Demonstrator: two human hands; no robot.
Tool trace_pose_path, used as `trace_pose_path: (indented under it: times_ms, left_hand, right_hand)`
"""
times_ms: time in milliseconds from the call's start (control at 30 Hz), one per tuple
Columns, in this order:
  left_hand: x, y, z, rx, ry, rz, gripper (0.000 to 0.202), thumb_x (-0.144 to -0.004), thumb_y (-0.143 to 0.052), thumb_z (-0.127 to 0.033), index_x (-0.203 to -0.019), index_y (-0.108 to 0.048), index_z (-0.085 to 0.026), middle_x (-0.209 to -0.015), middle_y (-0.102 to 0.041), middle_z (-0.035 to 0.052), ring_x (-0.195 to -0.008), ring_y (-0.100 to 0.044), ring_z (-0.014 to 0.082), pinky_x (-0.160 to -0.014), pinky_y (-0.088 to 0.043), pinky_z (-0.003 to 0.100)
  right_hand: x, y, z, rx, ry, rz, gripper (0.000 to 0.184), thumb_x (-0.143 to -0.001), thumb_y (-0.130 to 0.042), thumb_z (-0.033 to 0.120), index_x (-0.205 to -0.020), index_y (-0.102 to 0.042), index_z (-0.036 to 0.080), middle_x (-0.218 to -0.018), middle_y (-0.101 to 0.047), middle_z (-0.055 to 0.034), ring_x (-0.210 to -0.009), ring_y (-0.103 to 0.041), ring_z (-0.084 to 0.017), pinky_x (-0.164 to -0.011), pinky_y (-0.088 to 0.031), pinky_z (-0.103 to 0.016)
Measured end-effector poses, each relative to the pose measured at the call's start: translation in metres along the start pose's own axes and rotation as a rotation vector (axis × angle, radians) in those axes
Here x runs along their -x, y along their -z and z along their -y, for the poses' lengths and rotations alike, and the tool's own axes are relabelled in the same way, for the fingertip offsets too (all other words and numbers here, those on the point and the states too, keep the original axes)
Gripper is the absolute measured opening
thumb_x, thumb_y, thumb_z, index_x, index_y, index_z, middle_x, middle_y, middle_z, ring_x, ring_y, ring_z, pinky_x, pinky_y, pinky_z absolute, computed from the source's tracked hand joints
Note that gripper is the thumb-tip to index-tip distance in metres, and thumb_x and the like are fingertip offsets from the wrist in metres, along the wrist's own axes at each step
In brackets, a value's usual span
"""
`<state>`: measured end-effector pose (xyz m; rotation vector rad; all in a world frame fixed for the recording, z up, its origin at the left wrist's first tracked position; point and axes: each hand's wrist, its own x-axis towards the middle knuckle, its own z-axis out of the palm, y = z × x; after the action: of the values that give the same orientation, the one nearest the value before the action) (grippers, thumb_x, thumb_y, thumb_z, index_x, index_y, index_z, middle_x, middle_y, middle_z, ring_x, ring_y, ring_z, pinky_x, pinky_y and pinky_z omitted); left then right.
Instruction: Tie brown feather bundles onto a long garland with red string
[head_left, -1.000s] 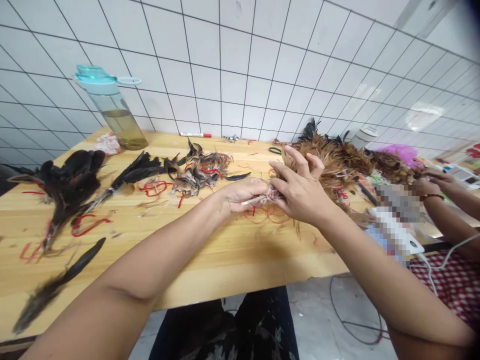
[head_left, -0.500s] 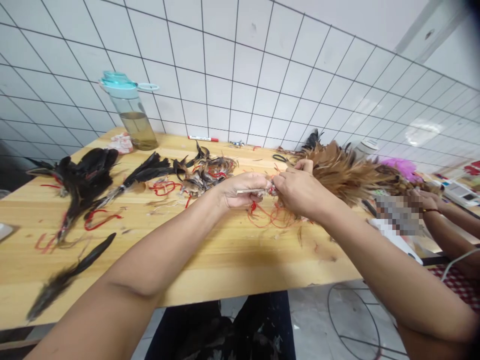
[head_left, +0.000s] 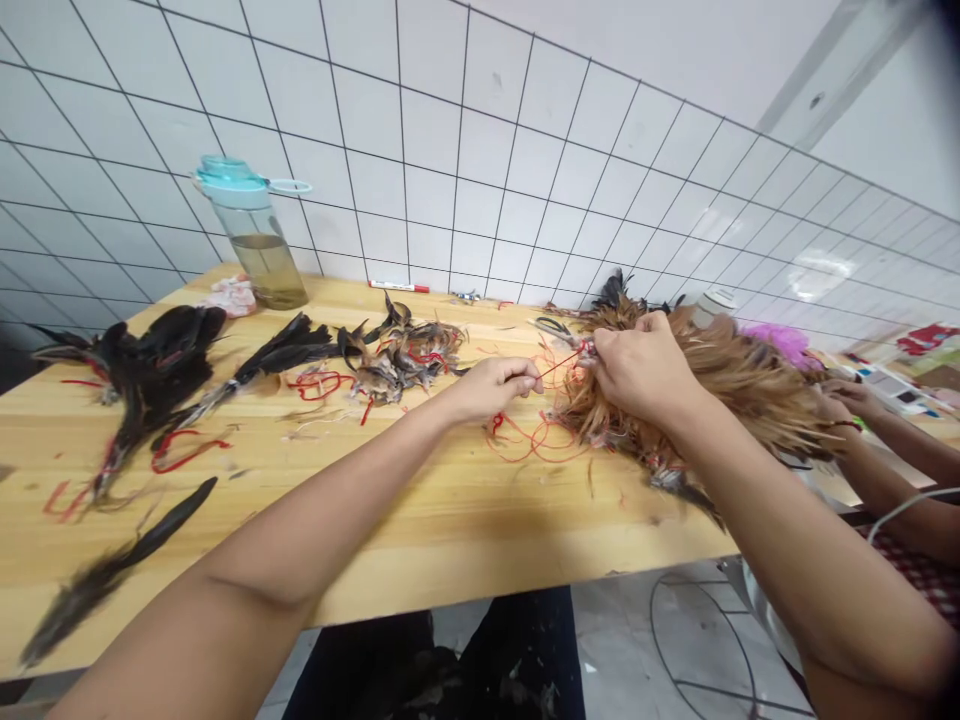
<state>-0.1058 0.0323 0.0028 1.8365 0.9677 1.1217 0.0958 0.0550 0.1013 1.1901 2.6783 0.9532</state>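
Red thread (head_left: 561, 366) runs in a short, straight line from the left hand (head_left: 499, 388) up to the right hand (head_left: 637, 365). The left hand's fingers are curled, thumb and fingertips pinching the thread. The right hand's fingers are closed around the bound end of a bundle of brown feathers (head_left: 731, 375), which fans out to the right beyond that hand. Loose loops (head_left: 536, 447) of the same colour lie on the desk (head_left: 450, 500), just below the gap between the hands.

Well left of the left hand are black feathers (head_left: 169, 350); beyond them stands a bottle (head_left: 266, 265). A co-worker's hands (head_left: 855, 395) are past the bundle, at far right.

The step in hand appears to be binding the quill end, with the thread pulled tight. The next move seems to call for a firm right grip, steady left tension and loops kept from snagging.
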Motion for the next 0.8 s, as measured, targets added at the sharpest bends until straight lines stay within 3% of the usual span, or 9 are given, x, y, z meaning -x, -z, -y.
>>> trace_pose_path:
  times_ms: [100,167,233,367,500,633,800]
  left_hand:
    - [0.0,-0.006,-0.007,-0.334,-0.148,-0.126,0.014,-0.081,-0.057,-0.02,-0.076,-0.07,-0.017,-0.085,-0.06,0.0054,-0.089,-0.054,0.0173,-0.088,-0.04,0.034]
    - [-0.001,-0.008,-0.006,-0.362,-0.124,-0.233,0.01,-0.077,-0.064,-0.022,-0.074,-0.073,-0.019,-0.084,-0.06,0.006,-0.091,-0.053,0.0192,-0.089,-0.039,0.036]
    - [-0.002,-0.009,-0.001,-0.138,0.008,-0.285,0.01,-0.076,-0.066,-0.024,-0.077,-0.074,-0.018,-0.08,-0.062,0.0053,-0.081,-0.053,0.0166,-0.081,-0.042,0.033]
    - [-0.004,-0.008,0.004,0.596,0.236,-0.291,0.017,-0.072,-0.07,-0.027,-0.081,-0.071,-0.012,-0.071,-0.065,0.0028,-0.056,-0.046,0.0067,-0.058,-0.038,0.023]
    - [-0.003,-0.006,-0.007,0.922,0.275,-0.302,0.028,-0.065,-0.08,-0.028,-0.083,-0.069,-0.009,-0.075,-0.068,0.0053,-0.069,-0.061,0.0095,-0.07,-0.049,0.023]
    - [-0.002,-0.006,-0.019,0.941,0.238,-0.35,0.032,-0.07,-0.077,-0.037,-0.083,-0.067,-0.01,-0.075,-0.067,0.0039,-0.069,-0.061,0.0082,-0.071,-0.05,0.023]
    - [0.0,-0.004,-0.021,0.662,0.061,-0.393,0.022,-0.07,-0.075,-0.024,-0.083,-0.062,-0.013,-0.078,-0.065,-0.0005,-0.073,-0.061,0.0068,-0.07,-0.045,0.02]
  right_hand:
    - [0.004,-0.006,-0.005,-0.023,-0.068,0.008,0.03,-0.09,-0.036,0.029,-0.091,-0.06,0.011,-0.076,-0.07,-0.0155,-0.067,-0.055,-0.024,-0.079,-0.021,-0.037]
    - [0.006,-0.008,-0.004,-0.083,-0.081,0.024,0.031,-0.091,-0.036,0.032,-0.09,-0.059,0.012,-0.077,-0.069,-0.0148,-0.069,-0.055,-0.024,-0.079,-0.022,-0.037]
    - [0.008,-0.007,-0.001,-0.156,-0.083,0.043,0.032,-0.092,-0.036,0.036,-0.088,-0.058,0.013,-0.078,-0.069,-0.0136,-0.071,-0.056,-0.024,-0.078,-0.024,-0.035]
    - [0.01,0.002,0.005,-0.313,-0.026,0.084,0.031,-0.094,-0.035,0.037,-0.084,-0.056,0.016,-0.079,-0.068,-0.01,-0.07,-0.056,-0.021,-0.075,-0.028,-0.032]
    - [0.01,0.011,0.01,-0.431,-0.013,0.143,0.031,-0.095,-0.035,0.036,-0.083,-0.055,0.016,-0.081,-0.067,-0.0092,-0.07,-0.056,-0.019,-0.071,-0.031,-0.03]
    - [0.007,0.012,0.013,-0.489,-0.028,0.164,0.031,-0.095,-0.036,0.036,-0.083,-0.056,0.016,-0.081,-0.067,-0.009,-0.07,-0.056,-0.019,-0.071,-0.034,-0.028]
    - [0.006,0.007,0.012,-0.538,-0.029,0.154,0.033,-0.096,-0.035,0.036,-0.083,-0.058,0.016,-0.084,-0.068,-0.0093,-0.073,-0.058,-0.018,-0.071,-0.035,-0.028]
